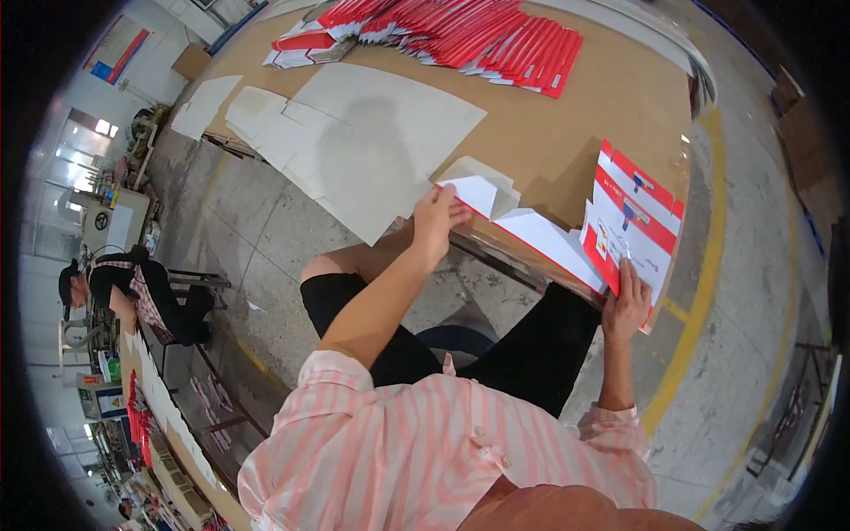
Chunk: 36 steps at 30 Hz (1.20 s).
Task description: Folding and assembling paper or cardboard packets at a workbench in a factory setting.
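Observation:
A red and white printed cardboard carton blank point(551, 241) lies partly folded at the table's near right edge. Its plain white inner side faces up in the middle, and a printed panel point(653, 237) stands out on the right. At the blank's left end, my left hand point(434, 226) is closed, its fingers curled round the red-edged flap. My right hand point(627, 303) grips the near edge of the printed panel, with the fingers on the print and the thumb mostly hidden. Behind the left flap lies a small greyish cardboard piece point(485, 175).
Many red and white folded cartons point(478, 40) lie fanned out at the table's far side. Large grey cardboard sheets point(372, 133) overhang the brown tabletop point(558, 124) on the left. Another person point(146, 296) sits at a workbench far left. A yellow line point(708, 257) marks the floor at right.

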Each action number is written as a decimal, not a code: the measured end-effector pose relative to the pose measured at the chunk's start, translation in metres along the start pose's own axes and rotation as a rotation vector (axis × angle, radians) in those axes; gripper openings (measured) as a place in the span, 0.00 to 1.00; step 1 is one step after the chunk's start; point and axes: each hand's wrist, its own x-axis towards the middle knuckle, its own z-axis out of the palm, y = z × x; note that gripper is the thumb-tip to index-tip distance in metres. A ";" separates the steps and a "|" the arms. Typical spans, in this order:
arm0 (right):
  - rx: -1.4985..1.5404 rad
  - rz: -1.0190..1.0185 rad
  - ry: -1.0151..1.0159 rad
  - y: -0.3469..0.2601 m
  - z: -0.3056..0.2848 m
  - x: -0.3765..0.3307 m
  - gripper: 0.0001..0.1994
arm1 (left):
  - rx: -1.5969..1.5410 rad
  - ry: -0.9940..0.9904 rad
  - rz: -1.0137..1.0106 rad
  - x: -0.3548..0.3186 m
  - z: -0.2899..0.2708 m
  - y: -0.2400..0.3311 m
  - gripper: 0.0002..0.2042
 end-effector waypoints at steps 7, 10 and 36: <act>-0.035 -0.151 -0.256 -0.006 -0.030 0.009 0.24 | 0.960 -0.538 1.036 -0.018 0.015 -0.014 0.12; -0.098 -0.191 -0.283 -0.013 -0.031 0.017 0.25 | 1.283 -0.725 1.134 -0.035 0.032 -0.005 0.14; 1.720 1.201 -0.411 -0.098 -0.010 -0.066 0.20 | 1.581 -1.201 0.650 -0.063 0.079 -0.026 0.17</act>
